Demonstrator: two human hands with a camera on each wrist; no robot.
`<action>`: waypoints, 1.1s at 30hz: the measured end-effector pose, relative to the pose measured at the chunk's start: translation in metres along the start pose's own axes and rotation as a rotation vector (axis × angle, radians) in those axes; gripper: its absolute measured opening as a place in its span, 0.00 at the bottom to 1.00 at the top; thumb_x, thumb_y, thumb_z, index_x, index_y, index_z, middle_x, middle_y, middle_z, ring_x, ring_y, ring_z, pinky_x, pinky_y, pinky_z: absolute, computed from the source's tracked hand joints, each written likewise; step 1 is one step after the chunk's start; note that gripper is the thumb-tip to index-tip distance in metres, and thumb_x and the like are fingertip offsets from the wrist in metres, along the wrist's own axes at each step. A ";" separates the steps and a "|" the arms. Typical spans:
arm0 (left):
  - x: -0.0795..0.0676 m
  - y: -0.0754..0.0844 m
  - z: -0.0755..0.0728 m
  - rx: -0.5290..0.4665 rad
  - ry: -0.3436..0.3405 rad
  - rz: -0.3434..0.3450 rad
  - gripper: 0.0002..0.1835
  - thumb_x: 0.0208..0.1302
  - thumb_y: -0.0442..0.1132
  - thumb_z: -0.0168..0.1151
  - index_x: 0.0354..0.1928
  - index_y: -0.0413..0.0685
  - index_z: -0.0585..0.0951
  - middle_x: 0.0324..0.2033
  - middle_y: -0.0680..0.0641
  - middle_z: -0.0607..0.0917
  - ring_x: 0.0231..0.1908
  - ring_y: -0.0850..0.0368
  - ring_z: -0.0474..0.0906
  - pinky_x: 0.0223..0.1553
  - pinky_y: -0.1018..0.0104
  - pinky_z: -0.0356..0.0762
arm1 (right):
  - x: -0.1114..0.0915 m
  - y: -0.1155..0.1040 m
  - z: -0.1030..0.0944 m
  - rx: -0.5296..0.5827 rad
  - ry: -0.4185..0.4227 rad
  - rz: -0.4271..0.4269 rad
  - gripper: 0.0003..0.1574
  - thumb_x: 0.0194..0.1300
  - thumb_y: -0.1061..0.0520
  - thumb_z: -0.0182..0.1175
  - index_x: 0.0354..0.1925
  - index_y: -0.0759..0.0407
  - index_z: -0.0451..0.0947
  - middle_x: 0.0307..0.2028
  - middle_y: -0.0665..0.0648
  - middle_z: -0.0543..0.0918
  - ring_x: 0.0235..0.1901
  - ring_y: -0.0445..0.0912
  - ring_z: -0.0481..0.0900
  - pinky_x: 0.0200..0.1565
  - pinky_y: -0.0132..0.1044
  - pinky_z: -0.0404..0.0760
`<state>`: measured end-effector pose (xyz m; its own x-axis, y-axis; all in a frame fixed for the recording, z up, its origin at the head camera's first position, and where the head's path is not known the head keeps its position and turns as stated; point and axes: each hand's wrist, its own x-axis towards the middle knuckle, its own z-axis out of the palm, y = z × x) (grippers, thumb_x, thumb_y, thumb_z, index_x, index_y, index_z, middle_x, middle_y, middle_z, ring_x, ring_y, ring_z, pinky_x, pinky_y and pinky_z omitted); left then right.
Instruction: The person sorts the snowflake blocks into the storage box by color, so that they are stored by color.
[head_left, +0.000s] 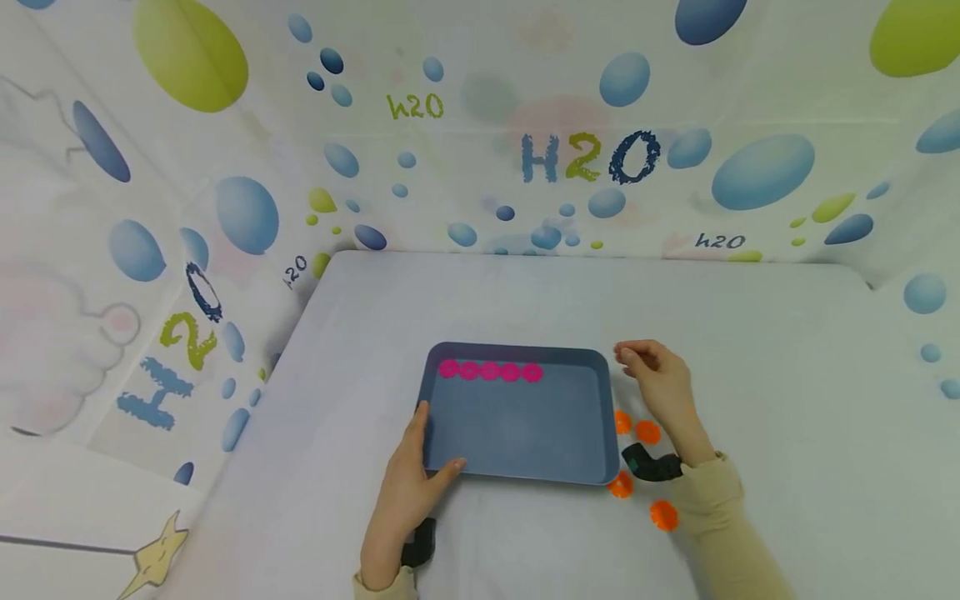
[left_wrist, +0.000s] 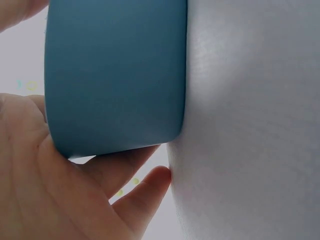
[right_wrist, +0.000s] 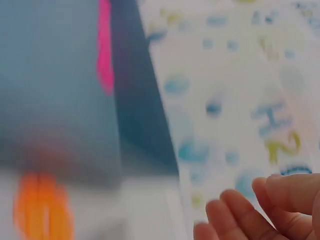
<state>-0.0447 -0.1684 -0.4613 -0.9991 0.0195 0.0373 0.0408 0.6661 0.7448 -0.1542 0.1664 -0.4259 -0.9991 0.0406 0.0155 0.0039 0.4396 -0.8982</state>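
Observation:
My left hand (head_left: 408,475) holds the front left corner of a blue-grey rectangular tray (head_left: 517,433). Its thumb lies at the front rim and its fingers along the left side; in the left wrist view the tray's corner (left_wrist: 117,75) sits against the palm. Inside the tray, several round pink discs (head_left: 490,371) form a row along the back edge, from the left corner rightward. Beside the tray's back right corner is my right hand (head_left: 660,383), thumb near the index finger, the fingers loosely bent and nothing visible between them.
Several orange discs (head_left: 648,432) lie on the white table (head_left: 795,400) right of the tray, some right at its edge. One orange disc (right_wrist: 42,207) shows blurred in the right wrist view. A patterned cloth (head_left: 480,167) rises behind the table.

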 end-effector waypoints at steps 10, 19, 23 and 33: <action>0.000 0.002 -0.002 -0.003 -0.016 -0.018 0.49 0.61 0.43 0.68 0.75 0.37 0.48 0.75 0.35 0.52 0.74 0.36 0.50 0.71 0.40 0.54 | -0.033 0.037 -0.047 -0.246 0.090 0.134 0.24 0.70 0.56 0.54 0.61 0.64 0.72 0.58 0.71 0.77 0.56 0.64 0.77 0.55 0.55 0.78; 0.000 0.002 -0.001 -0.012 -0.020 -0.018 0.50 0.61 0.43 0.68 0.76 0.38 0.48 0.75 0.35 0.52 0.73 0.36 0.50 0.71 0.40 0.54 | -0.040 0.060 -0.041 -0.369 0.093 0.088 0.27 0.59 0.65 0.61 0.58 0.66 0.74 0.52 0.72 0.81 0.49 0.62 0.79 0.49 0.48 0.78; 0.000 0.002 0.000 -0.008 -0.018 -0.012 0.49 0.61 0.43 0.68 0.75 0.37 0.48 0.75 0.35 0.52 0.73 0.36 0.50 0.70 0.40 0.55 | -0.040 0.057 -0.039 -0.401 0.111 0.066 0.25 0.56 0.69 0.61 0.54 0.69 0.76 0.48 0.73 0.81 0.45 0.62 0.79 0.46 0.52 0.77; 0.000 0.001 -0.001 -0.013 -0.025 -0.021 0.49 0.61 0.45 0.67 0.76 0.39 0.48 0.75 0.35 0.53 0.73 0.36 0.51 0.70 0.39 0.55 | -0.037 0.052 -0.046 -0.476 -0.018 0.135 0.23 0.58 0.64 0.62 0.51 0.74 0.77 0.43 0.74 0.81 0.39 0.61 0.78 0.38 0.47 0.78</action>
<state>-0.0451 -0.1684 -0.4602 -0.9997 0.0243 0.0053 0.0200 0.6565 0.7540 -0.1150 0.2290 -0.4525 -0.9888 0.1118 -0.0989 0.1488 0.7929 -0.5909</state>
